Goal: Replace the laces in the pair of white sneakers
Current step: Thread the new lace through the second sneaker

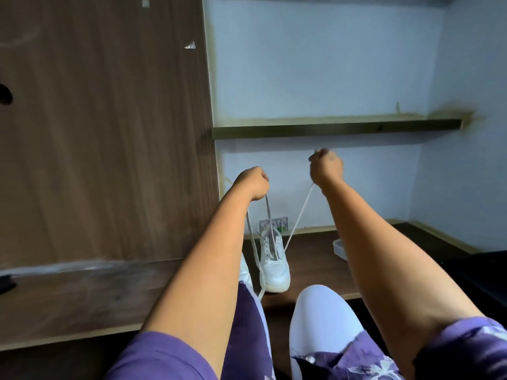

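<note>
On the dark wooden desk (315,259) by the pale wall, you are gripping the soft, limp white lace (267,215) in your curled left hand (253,183) and right hand (326,168), its two runs dropping below your fingers to the light upright sneaker (274,259), so keep holding near the ends.

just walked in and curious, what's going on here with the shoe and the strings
A person is lacing a white sneaker that stands on a dark wooden surface. Both arms are raised: the left hand grips one end of the white lace and the right hand grips the other, with both strands running down to the shoe's eyelets. A second sneaker shows partly behind the left forearm.
</note>
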The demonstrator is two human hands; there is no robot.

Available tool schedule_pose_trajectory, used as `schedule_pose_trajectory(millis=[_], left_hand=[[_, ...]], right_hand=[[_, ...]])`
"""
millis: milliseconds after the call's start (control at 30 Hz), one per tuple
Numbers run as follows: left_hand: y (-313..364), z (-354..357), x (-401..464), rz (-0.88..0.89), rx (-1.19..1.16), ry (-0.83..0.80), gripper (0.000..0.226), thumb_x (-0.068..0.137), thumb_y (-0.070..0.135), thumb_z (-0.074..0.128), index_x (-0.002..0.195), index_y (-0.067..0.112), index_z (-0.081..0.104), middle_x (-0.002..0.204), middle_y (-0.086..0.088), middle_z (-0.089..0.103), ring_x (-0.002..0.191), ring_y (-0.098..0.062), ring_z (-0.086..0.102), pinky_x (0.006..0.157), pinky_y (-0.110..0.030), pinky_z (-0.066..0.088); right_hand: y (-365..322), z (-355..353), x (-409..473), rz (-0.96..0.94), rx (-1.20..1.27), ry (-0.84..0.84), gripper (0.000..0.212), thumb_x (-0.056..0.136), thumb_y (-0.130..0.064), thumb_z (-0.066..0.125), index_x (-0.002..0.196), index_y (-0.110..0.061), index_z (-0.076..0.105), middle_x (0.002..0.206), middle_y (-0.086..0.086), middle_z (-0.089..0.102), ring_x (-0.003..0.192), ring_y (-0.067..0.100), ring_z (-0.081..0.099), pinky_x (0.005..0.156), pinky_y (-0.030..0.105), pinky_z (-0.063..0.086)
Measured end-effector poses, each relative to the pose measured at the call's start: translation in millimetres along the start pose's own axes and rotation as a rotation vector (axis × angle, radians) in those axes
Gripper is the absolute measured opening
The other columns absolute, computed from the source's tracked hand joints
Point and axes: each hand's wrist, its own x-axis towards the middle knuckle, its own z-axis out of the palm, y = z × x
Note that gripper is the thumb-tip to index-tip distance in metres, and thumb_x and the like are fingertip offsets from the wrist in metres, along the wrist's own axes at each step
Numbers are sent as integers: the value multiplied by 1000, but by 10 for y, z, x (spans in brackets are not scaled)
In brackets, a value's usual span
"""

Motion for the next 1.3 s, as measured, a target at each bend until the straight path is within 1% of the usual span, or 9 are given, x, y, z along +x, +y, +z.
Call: schedule_pose_trajectory(millis=[133,267,400,567,667,767,933,1100,1300], left_hand=[[-28,38,-46,-112,46,-39,15,84,6,48,85,12,61,80,-9,53,67,-24,44,61,-27,36],[156,57,-68,-218,-261,-53,13,90,5,48,79,5,56,87,-12,56,69,-24,40,53,-25,27],[430,-156,-85,-137,-378,81,13,88,8,50,94,4,62,83,-12,53,63,-23,41,51,-24,28],[866,-613,-257,25,-683,57,26,95,5,46,72,12,55,73,-6,52,50,-14,40,44,-16,34],[1018,-822,-328,114,-636,102,28,93,1,40,74,13,57,76,-5,57,53,-14,46,48,-20,38],[1095,-907,-333,157,-670,126,27,92,-3,35,76,10,53,77,-9,57,54,-16,47,48,-21,38],[1227,-1030,-469,225,-870,93,33,92,-8,30,79,5,57,73,-11,55,56,-18,53,58,-22,45],[1319,-1080,-522,305,-671,174,36,93,-5,33,100,13,63,104,-7,64,77,-17,68,92,-35,52],[1287,-1111,-594,353,-599,305,29,81,-13,56,91,12,67,94,-12,69,93,-25,68,84,-40,58]], right_hand=[[-63,-221,27,-40,76,78,39,103,-24,33,108,-2,64,111,18,64,103,34,59,74,28,40],[-231,-201,-90,-113,48,19,36,101,-22,36,105,-2,66,113,18,64,107,35,57,89,34,46],[-551,-331,-119,-111,59,30,34,100,-16,35,112,1,61,116,18,61,107,33,56,80,32,44],[-1054,-651,-47,-159,113,23,36,94,0,36,122,0,57,125,15,59,116,29,54,90,30,44],[-1217,-837,-13,-191,120,98,38,96,-3,34,125,-5,57,129,10,58,119,25,53,91,26,41],[-1311,-976,39,-181,239,103,35,93,-9,35,121,-10,56,109,7,60,95,23,57,70,25,41],[-1408,-1051,-80,-90,447,-32,14,82,-10,34,76,-17,45,68,1,44,57,14,35,50,24,22],[-1444,-1228,-75,-68,564,-68,33,89,0,26,78,-19,51,70,-1,55,60,14,33,56,26,24],[-1618,-1506,-85,-187,665,26,45,84,9,16,76,-18,51,83,4,60,62,10,42,57,21,27]])
